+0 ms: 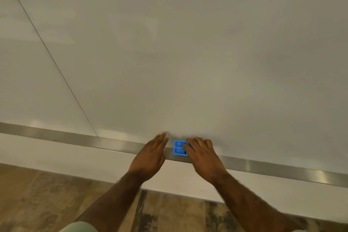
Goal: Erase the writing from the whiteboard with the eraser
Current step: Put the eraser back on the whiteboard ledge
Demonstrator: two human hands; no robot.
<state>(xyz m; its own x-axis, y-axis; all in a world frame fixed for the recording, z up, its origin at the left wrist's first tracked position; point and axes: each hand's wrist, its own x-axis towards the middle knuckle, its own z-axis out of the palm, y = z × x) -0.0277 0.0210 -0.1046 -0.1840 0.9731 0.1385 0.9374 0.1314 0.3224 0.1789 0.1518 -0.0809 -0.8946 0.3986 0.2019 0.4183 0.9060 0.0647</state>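
Note:
A large whiteboard point(188, 52) fills most of the head view; I see no writing on it. A blue eraser point(178, 148) sits at the board's lower edge on the metal ledge point(75, 138). My right hand point(204, 154) lies over the eraser's right side with its fingers curled on it. To the left of the eraser, my left hand point(150, 154) is flat with straight fingers, its fingertips touching the board and nothing in it.
A thin dark seam point(50, 56) runs diagonally across the board's left part. Below the ledge is a white wall strip point(56, 156), then a wood-patterned floor point(37, 203). A pale green garment point(79, 227) shows at the bottom edge.

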